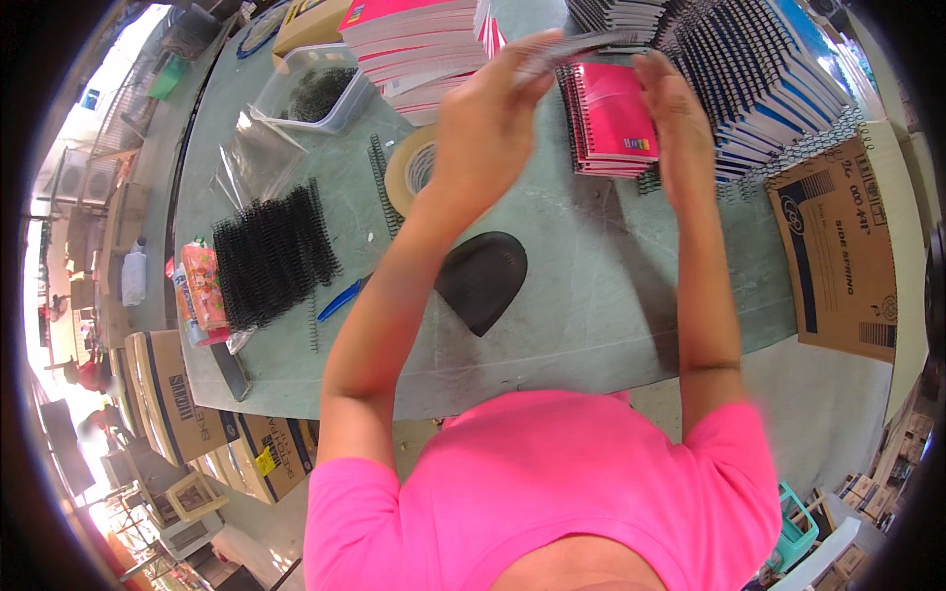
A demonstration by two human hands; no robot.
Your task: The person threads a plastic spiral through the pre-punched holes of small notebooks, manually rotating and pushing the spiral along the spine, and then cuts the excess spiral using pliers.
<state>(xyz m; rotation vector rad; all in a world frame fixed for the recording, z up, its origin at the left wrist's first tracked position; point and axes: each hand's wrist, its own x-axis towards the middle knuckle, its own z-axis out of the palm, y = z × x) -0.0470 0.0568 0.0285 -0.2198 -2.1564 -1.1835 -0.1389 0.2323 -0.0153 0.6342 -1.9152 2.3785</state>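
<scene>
My left hand [493, 123] is raised over the far middle of the table, its fingers closed on a thin flat notebook [576, 54]. That notebook is seen almost edge-on and is smeared by motion. Just right of it sits a small stack of pink spiral notebooks [616, 113] with black coils along their left edge. My right hand [678, 118] lies along the right side of this stack, fingers stretched out and close together; whether it presses on the stack I cannot tell. Below my left wrist, a dark rounded flat pad [483, 281] lies on the table.
Tall stacks of spiral-bound notebooks [754, 89] stand at far right, beside a cardboard box [838, 251]. Unbound pink-covered books [419, 49] are piled far left, near a clear plastic tub [350, 103]. A tape roll [402, 163], black coils [271, 256] and a blue pen [342, 300] lie leftward.
</scene>
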